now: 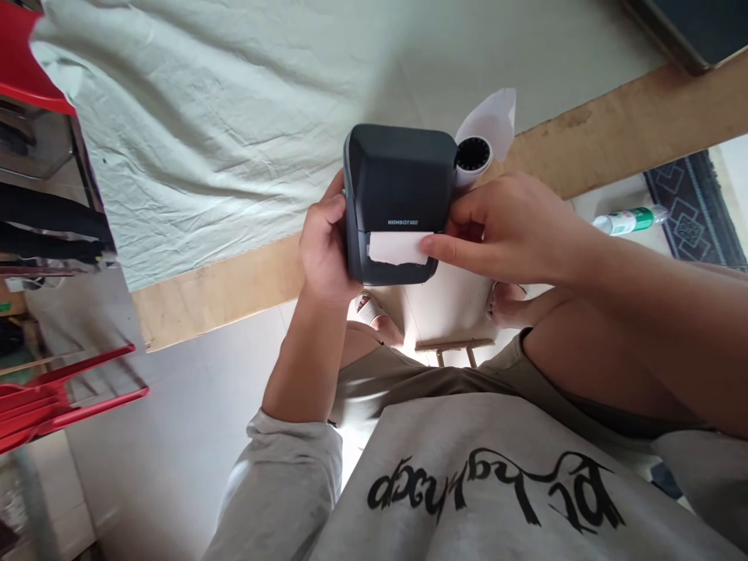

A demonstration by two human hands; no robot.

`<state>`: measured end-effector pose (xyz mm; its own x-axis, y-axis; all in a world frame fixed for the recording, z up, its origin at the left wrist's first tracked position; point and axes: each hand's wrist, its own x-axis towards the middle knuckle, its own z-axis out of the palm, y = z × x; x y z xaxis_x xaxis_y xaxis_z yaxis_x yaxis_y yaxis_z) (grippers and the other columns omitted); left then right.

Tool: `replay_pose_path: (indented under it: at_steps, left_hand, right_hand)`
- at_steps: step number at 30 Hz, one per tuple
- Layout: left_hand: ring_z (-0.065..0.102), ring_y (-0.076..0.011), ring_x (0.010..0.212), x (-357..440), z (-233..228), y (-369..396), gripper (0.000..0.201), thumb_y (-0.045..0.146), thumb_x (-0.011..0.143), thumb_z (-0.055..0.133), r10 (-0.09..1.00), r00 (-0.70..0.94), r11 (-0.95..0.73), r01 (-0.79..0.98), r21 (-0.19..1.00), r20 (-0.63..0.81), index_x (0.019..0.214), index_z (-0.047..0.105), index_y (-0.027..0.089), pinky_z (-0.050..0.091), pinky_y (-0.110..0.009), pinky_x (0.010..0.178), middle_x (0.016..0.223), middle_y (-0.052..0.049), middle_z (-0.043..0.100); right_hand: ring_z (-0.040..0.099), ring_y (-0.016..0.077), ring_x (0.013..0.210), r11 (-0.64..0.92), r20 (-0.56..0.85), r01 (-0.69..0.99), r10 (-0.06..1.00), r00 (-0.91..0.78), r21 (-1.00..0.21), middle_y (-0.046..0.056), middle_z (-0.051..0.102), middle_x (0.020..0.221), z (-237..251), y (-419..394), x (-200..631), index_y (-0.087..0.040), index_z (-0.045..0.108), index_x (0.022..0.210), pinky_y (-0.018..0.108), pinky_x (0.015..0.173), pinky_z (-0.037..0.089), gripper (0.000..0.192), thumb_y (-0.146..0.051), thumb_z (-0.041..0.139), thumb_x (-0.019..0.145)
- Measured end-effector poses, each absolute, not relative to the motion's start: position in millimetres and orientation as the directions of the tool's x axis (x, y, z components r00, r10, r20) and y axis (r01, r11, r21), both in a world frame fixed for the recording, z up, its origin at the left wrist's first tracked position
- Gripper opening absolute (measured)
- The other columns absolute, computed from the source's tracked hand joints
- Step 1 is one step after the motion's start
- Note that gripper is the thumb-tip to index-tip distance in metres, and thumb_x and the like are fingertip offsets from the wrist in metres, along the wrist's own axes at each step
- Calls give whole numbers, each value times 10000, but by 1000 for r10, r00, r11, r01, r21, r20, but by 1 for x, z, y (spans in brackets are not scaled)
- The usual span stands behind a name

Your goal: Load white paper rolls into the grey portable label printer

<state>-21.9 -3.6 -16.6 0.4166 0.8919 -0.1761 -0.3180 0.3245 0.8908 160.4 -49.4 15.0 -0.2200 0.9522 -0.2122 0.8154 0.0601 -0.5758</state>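
My left hand (324, 253) is wrapped round the left side of a dark label printer (403, 171), held up at the table's edge. A strip of white label paper (394, 248) sticks out of its front slot, its lower edge uneven. At the printer's right front corner is my right hand (514, 226), fingers bent, with one fingertip on the right end of the label paper. Just behind that hand is a white roll (473, 154) with a dark core and a loose translucent sheet (496, 113) curling from it.
A pale green cloth (222, 117) covers much of the table, whose wooden edge (222, 292) shows in front. A dark flat object (701, 31) lies at the far right. A bottle (628, 220) is beside a patterned mat (695, 210). Red plastic chairs (75, 389) stand left.
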Motion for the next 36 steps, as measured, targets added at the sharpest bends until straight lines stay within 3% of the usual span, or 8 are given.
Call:
replay_pose_path:
  at_steps: [8, 12, 15, 19, 22, 26, 30, 36]
  left_hand:
    - [492, -255, 1066, -19, -12, -7, 130, 331, 790, 480, 929, 357, 230, -348, 909, -98, 731, 528, 226, 396, -394, 898, 717, -31, 533]
    - [413, -310, 1178, -16, -7, -7, 281, 494, 759, 482, 902, 421, 254, -349, 902, -91, 847, 549, 236, 365, -430, 938, 795, -55, 589]
    - [400, -316, 1208, -14, -6, -8, 408, 564, 758, 454, 884, 461, 252, -335, 908, -75, 967, 543, 225, 364, -447, 960, 944, -70, 609]
    - [430, -311, 1208, -16, -8, -10, 353, 492, 725, 559, 881, 466, 250, -314, 916, -81, 996, 545, 266, 412, -426, 938, 1006, -31, 611]
    - [403, -295, 1241, -18, -11, -9, 321, 499, 723, 560, 875, 475, 265, -308, 913, -94, 977, 558, 303, 426, -414, 936, 1012, 1, 620]
    - [353, -293, 1276, -18, -15, -6, 390, 508, 716, 579, 873, 486, 225, -312, 923, -48, 1021, 538, 269, 365, -392, 995, 1002, -8, 628]
    - [392, -304, 1244, -17, -14, -6, 468, 533, 688, 590, 854, 521, 176, -293, 940, 3, 1057, 514, 255, 365, -388, 986, 987, -31, 604]
    - [419, -308, 1205, -19, -8, -10, 382, 496, 719, 555, 870, 488, 207, -238, 949, -68, 1028, 540, 272, 373, -420, 961, 971, -39, 581]
  right_hand:
    - [249, -22, 360, -5, -252, 813, 952, -175, -582, -1, 406, 413, 14, -45, 158, -90, 505, 453, 159, 407, 166, 583, -619, 441, 688]
    - [267, -30, 327, -24, -254, 797, 953, -164, -603, -8, 377, 367, 25, -48, 158, -79, 519, 434, 139, 392, 150, 564, -572, 471, 703]
    - [300, -31, 314, -33, -111, 736, 992, -58, -676, -6, 377, 353, 40, -53, 158, -85, 572, 477, 125, 387, 156, 560, -538, 421, 769]
    - [480, 7, 454, 97, 134, 509, 990, 38, -855, 12, 486, 471, 56, -59, 158, -100, 628, 623, 128, 431, 313, 494, -418, 335, 861]
    - [529, 20, 551, 211, 268, 445, 961, 67, -870, 27, 545, 612, 56, -57, 159, -97, 638, 808, 146, 465, 320, 413, -351, 320, 877]
    - [470, -12, 593, 262, 340, 726, 940, -41, -636, -7, 595, 814, 46, -48, 158, -173, 614, 941, 159, 562, 302, 294, -322, 382, 838]
    - [510, 70, 793, 114, 158, 951, 985, -70, -286, -55, 578, 932, 46, -42, 151, -317, 558, 1024, 200, 593, 184, 336, -449, 327, 819]
    - [476, 90, 789, 25, -116, 990, 992, -42, -140, -53, 554, 976, 56, -43, 140, -302, 532, 932, 234, 611, 113, 345, -382, 208, 845]
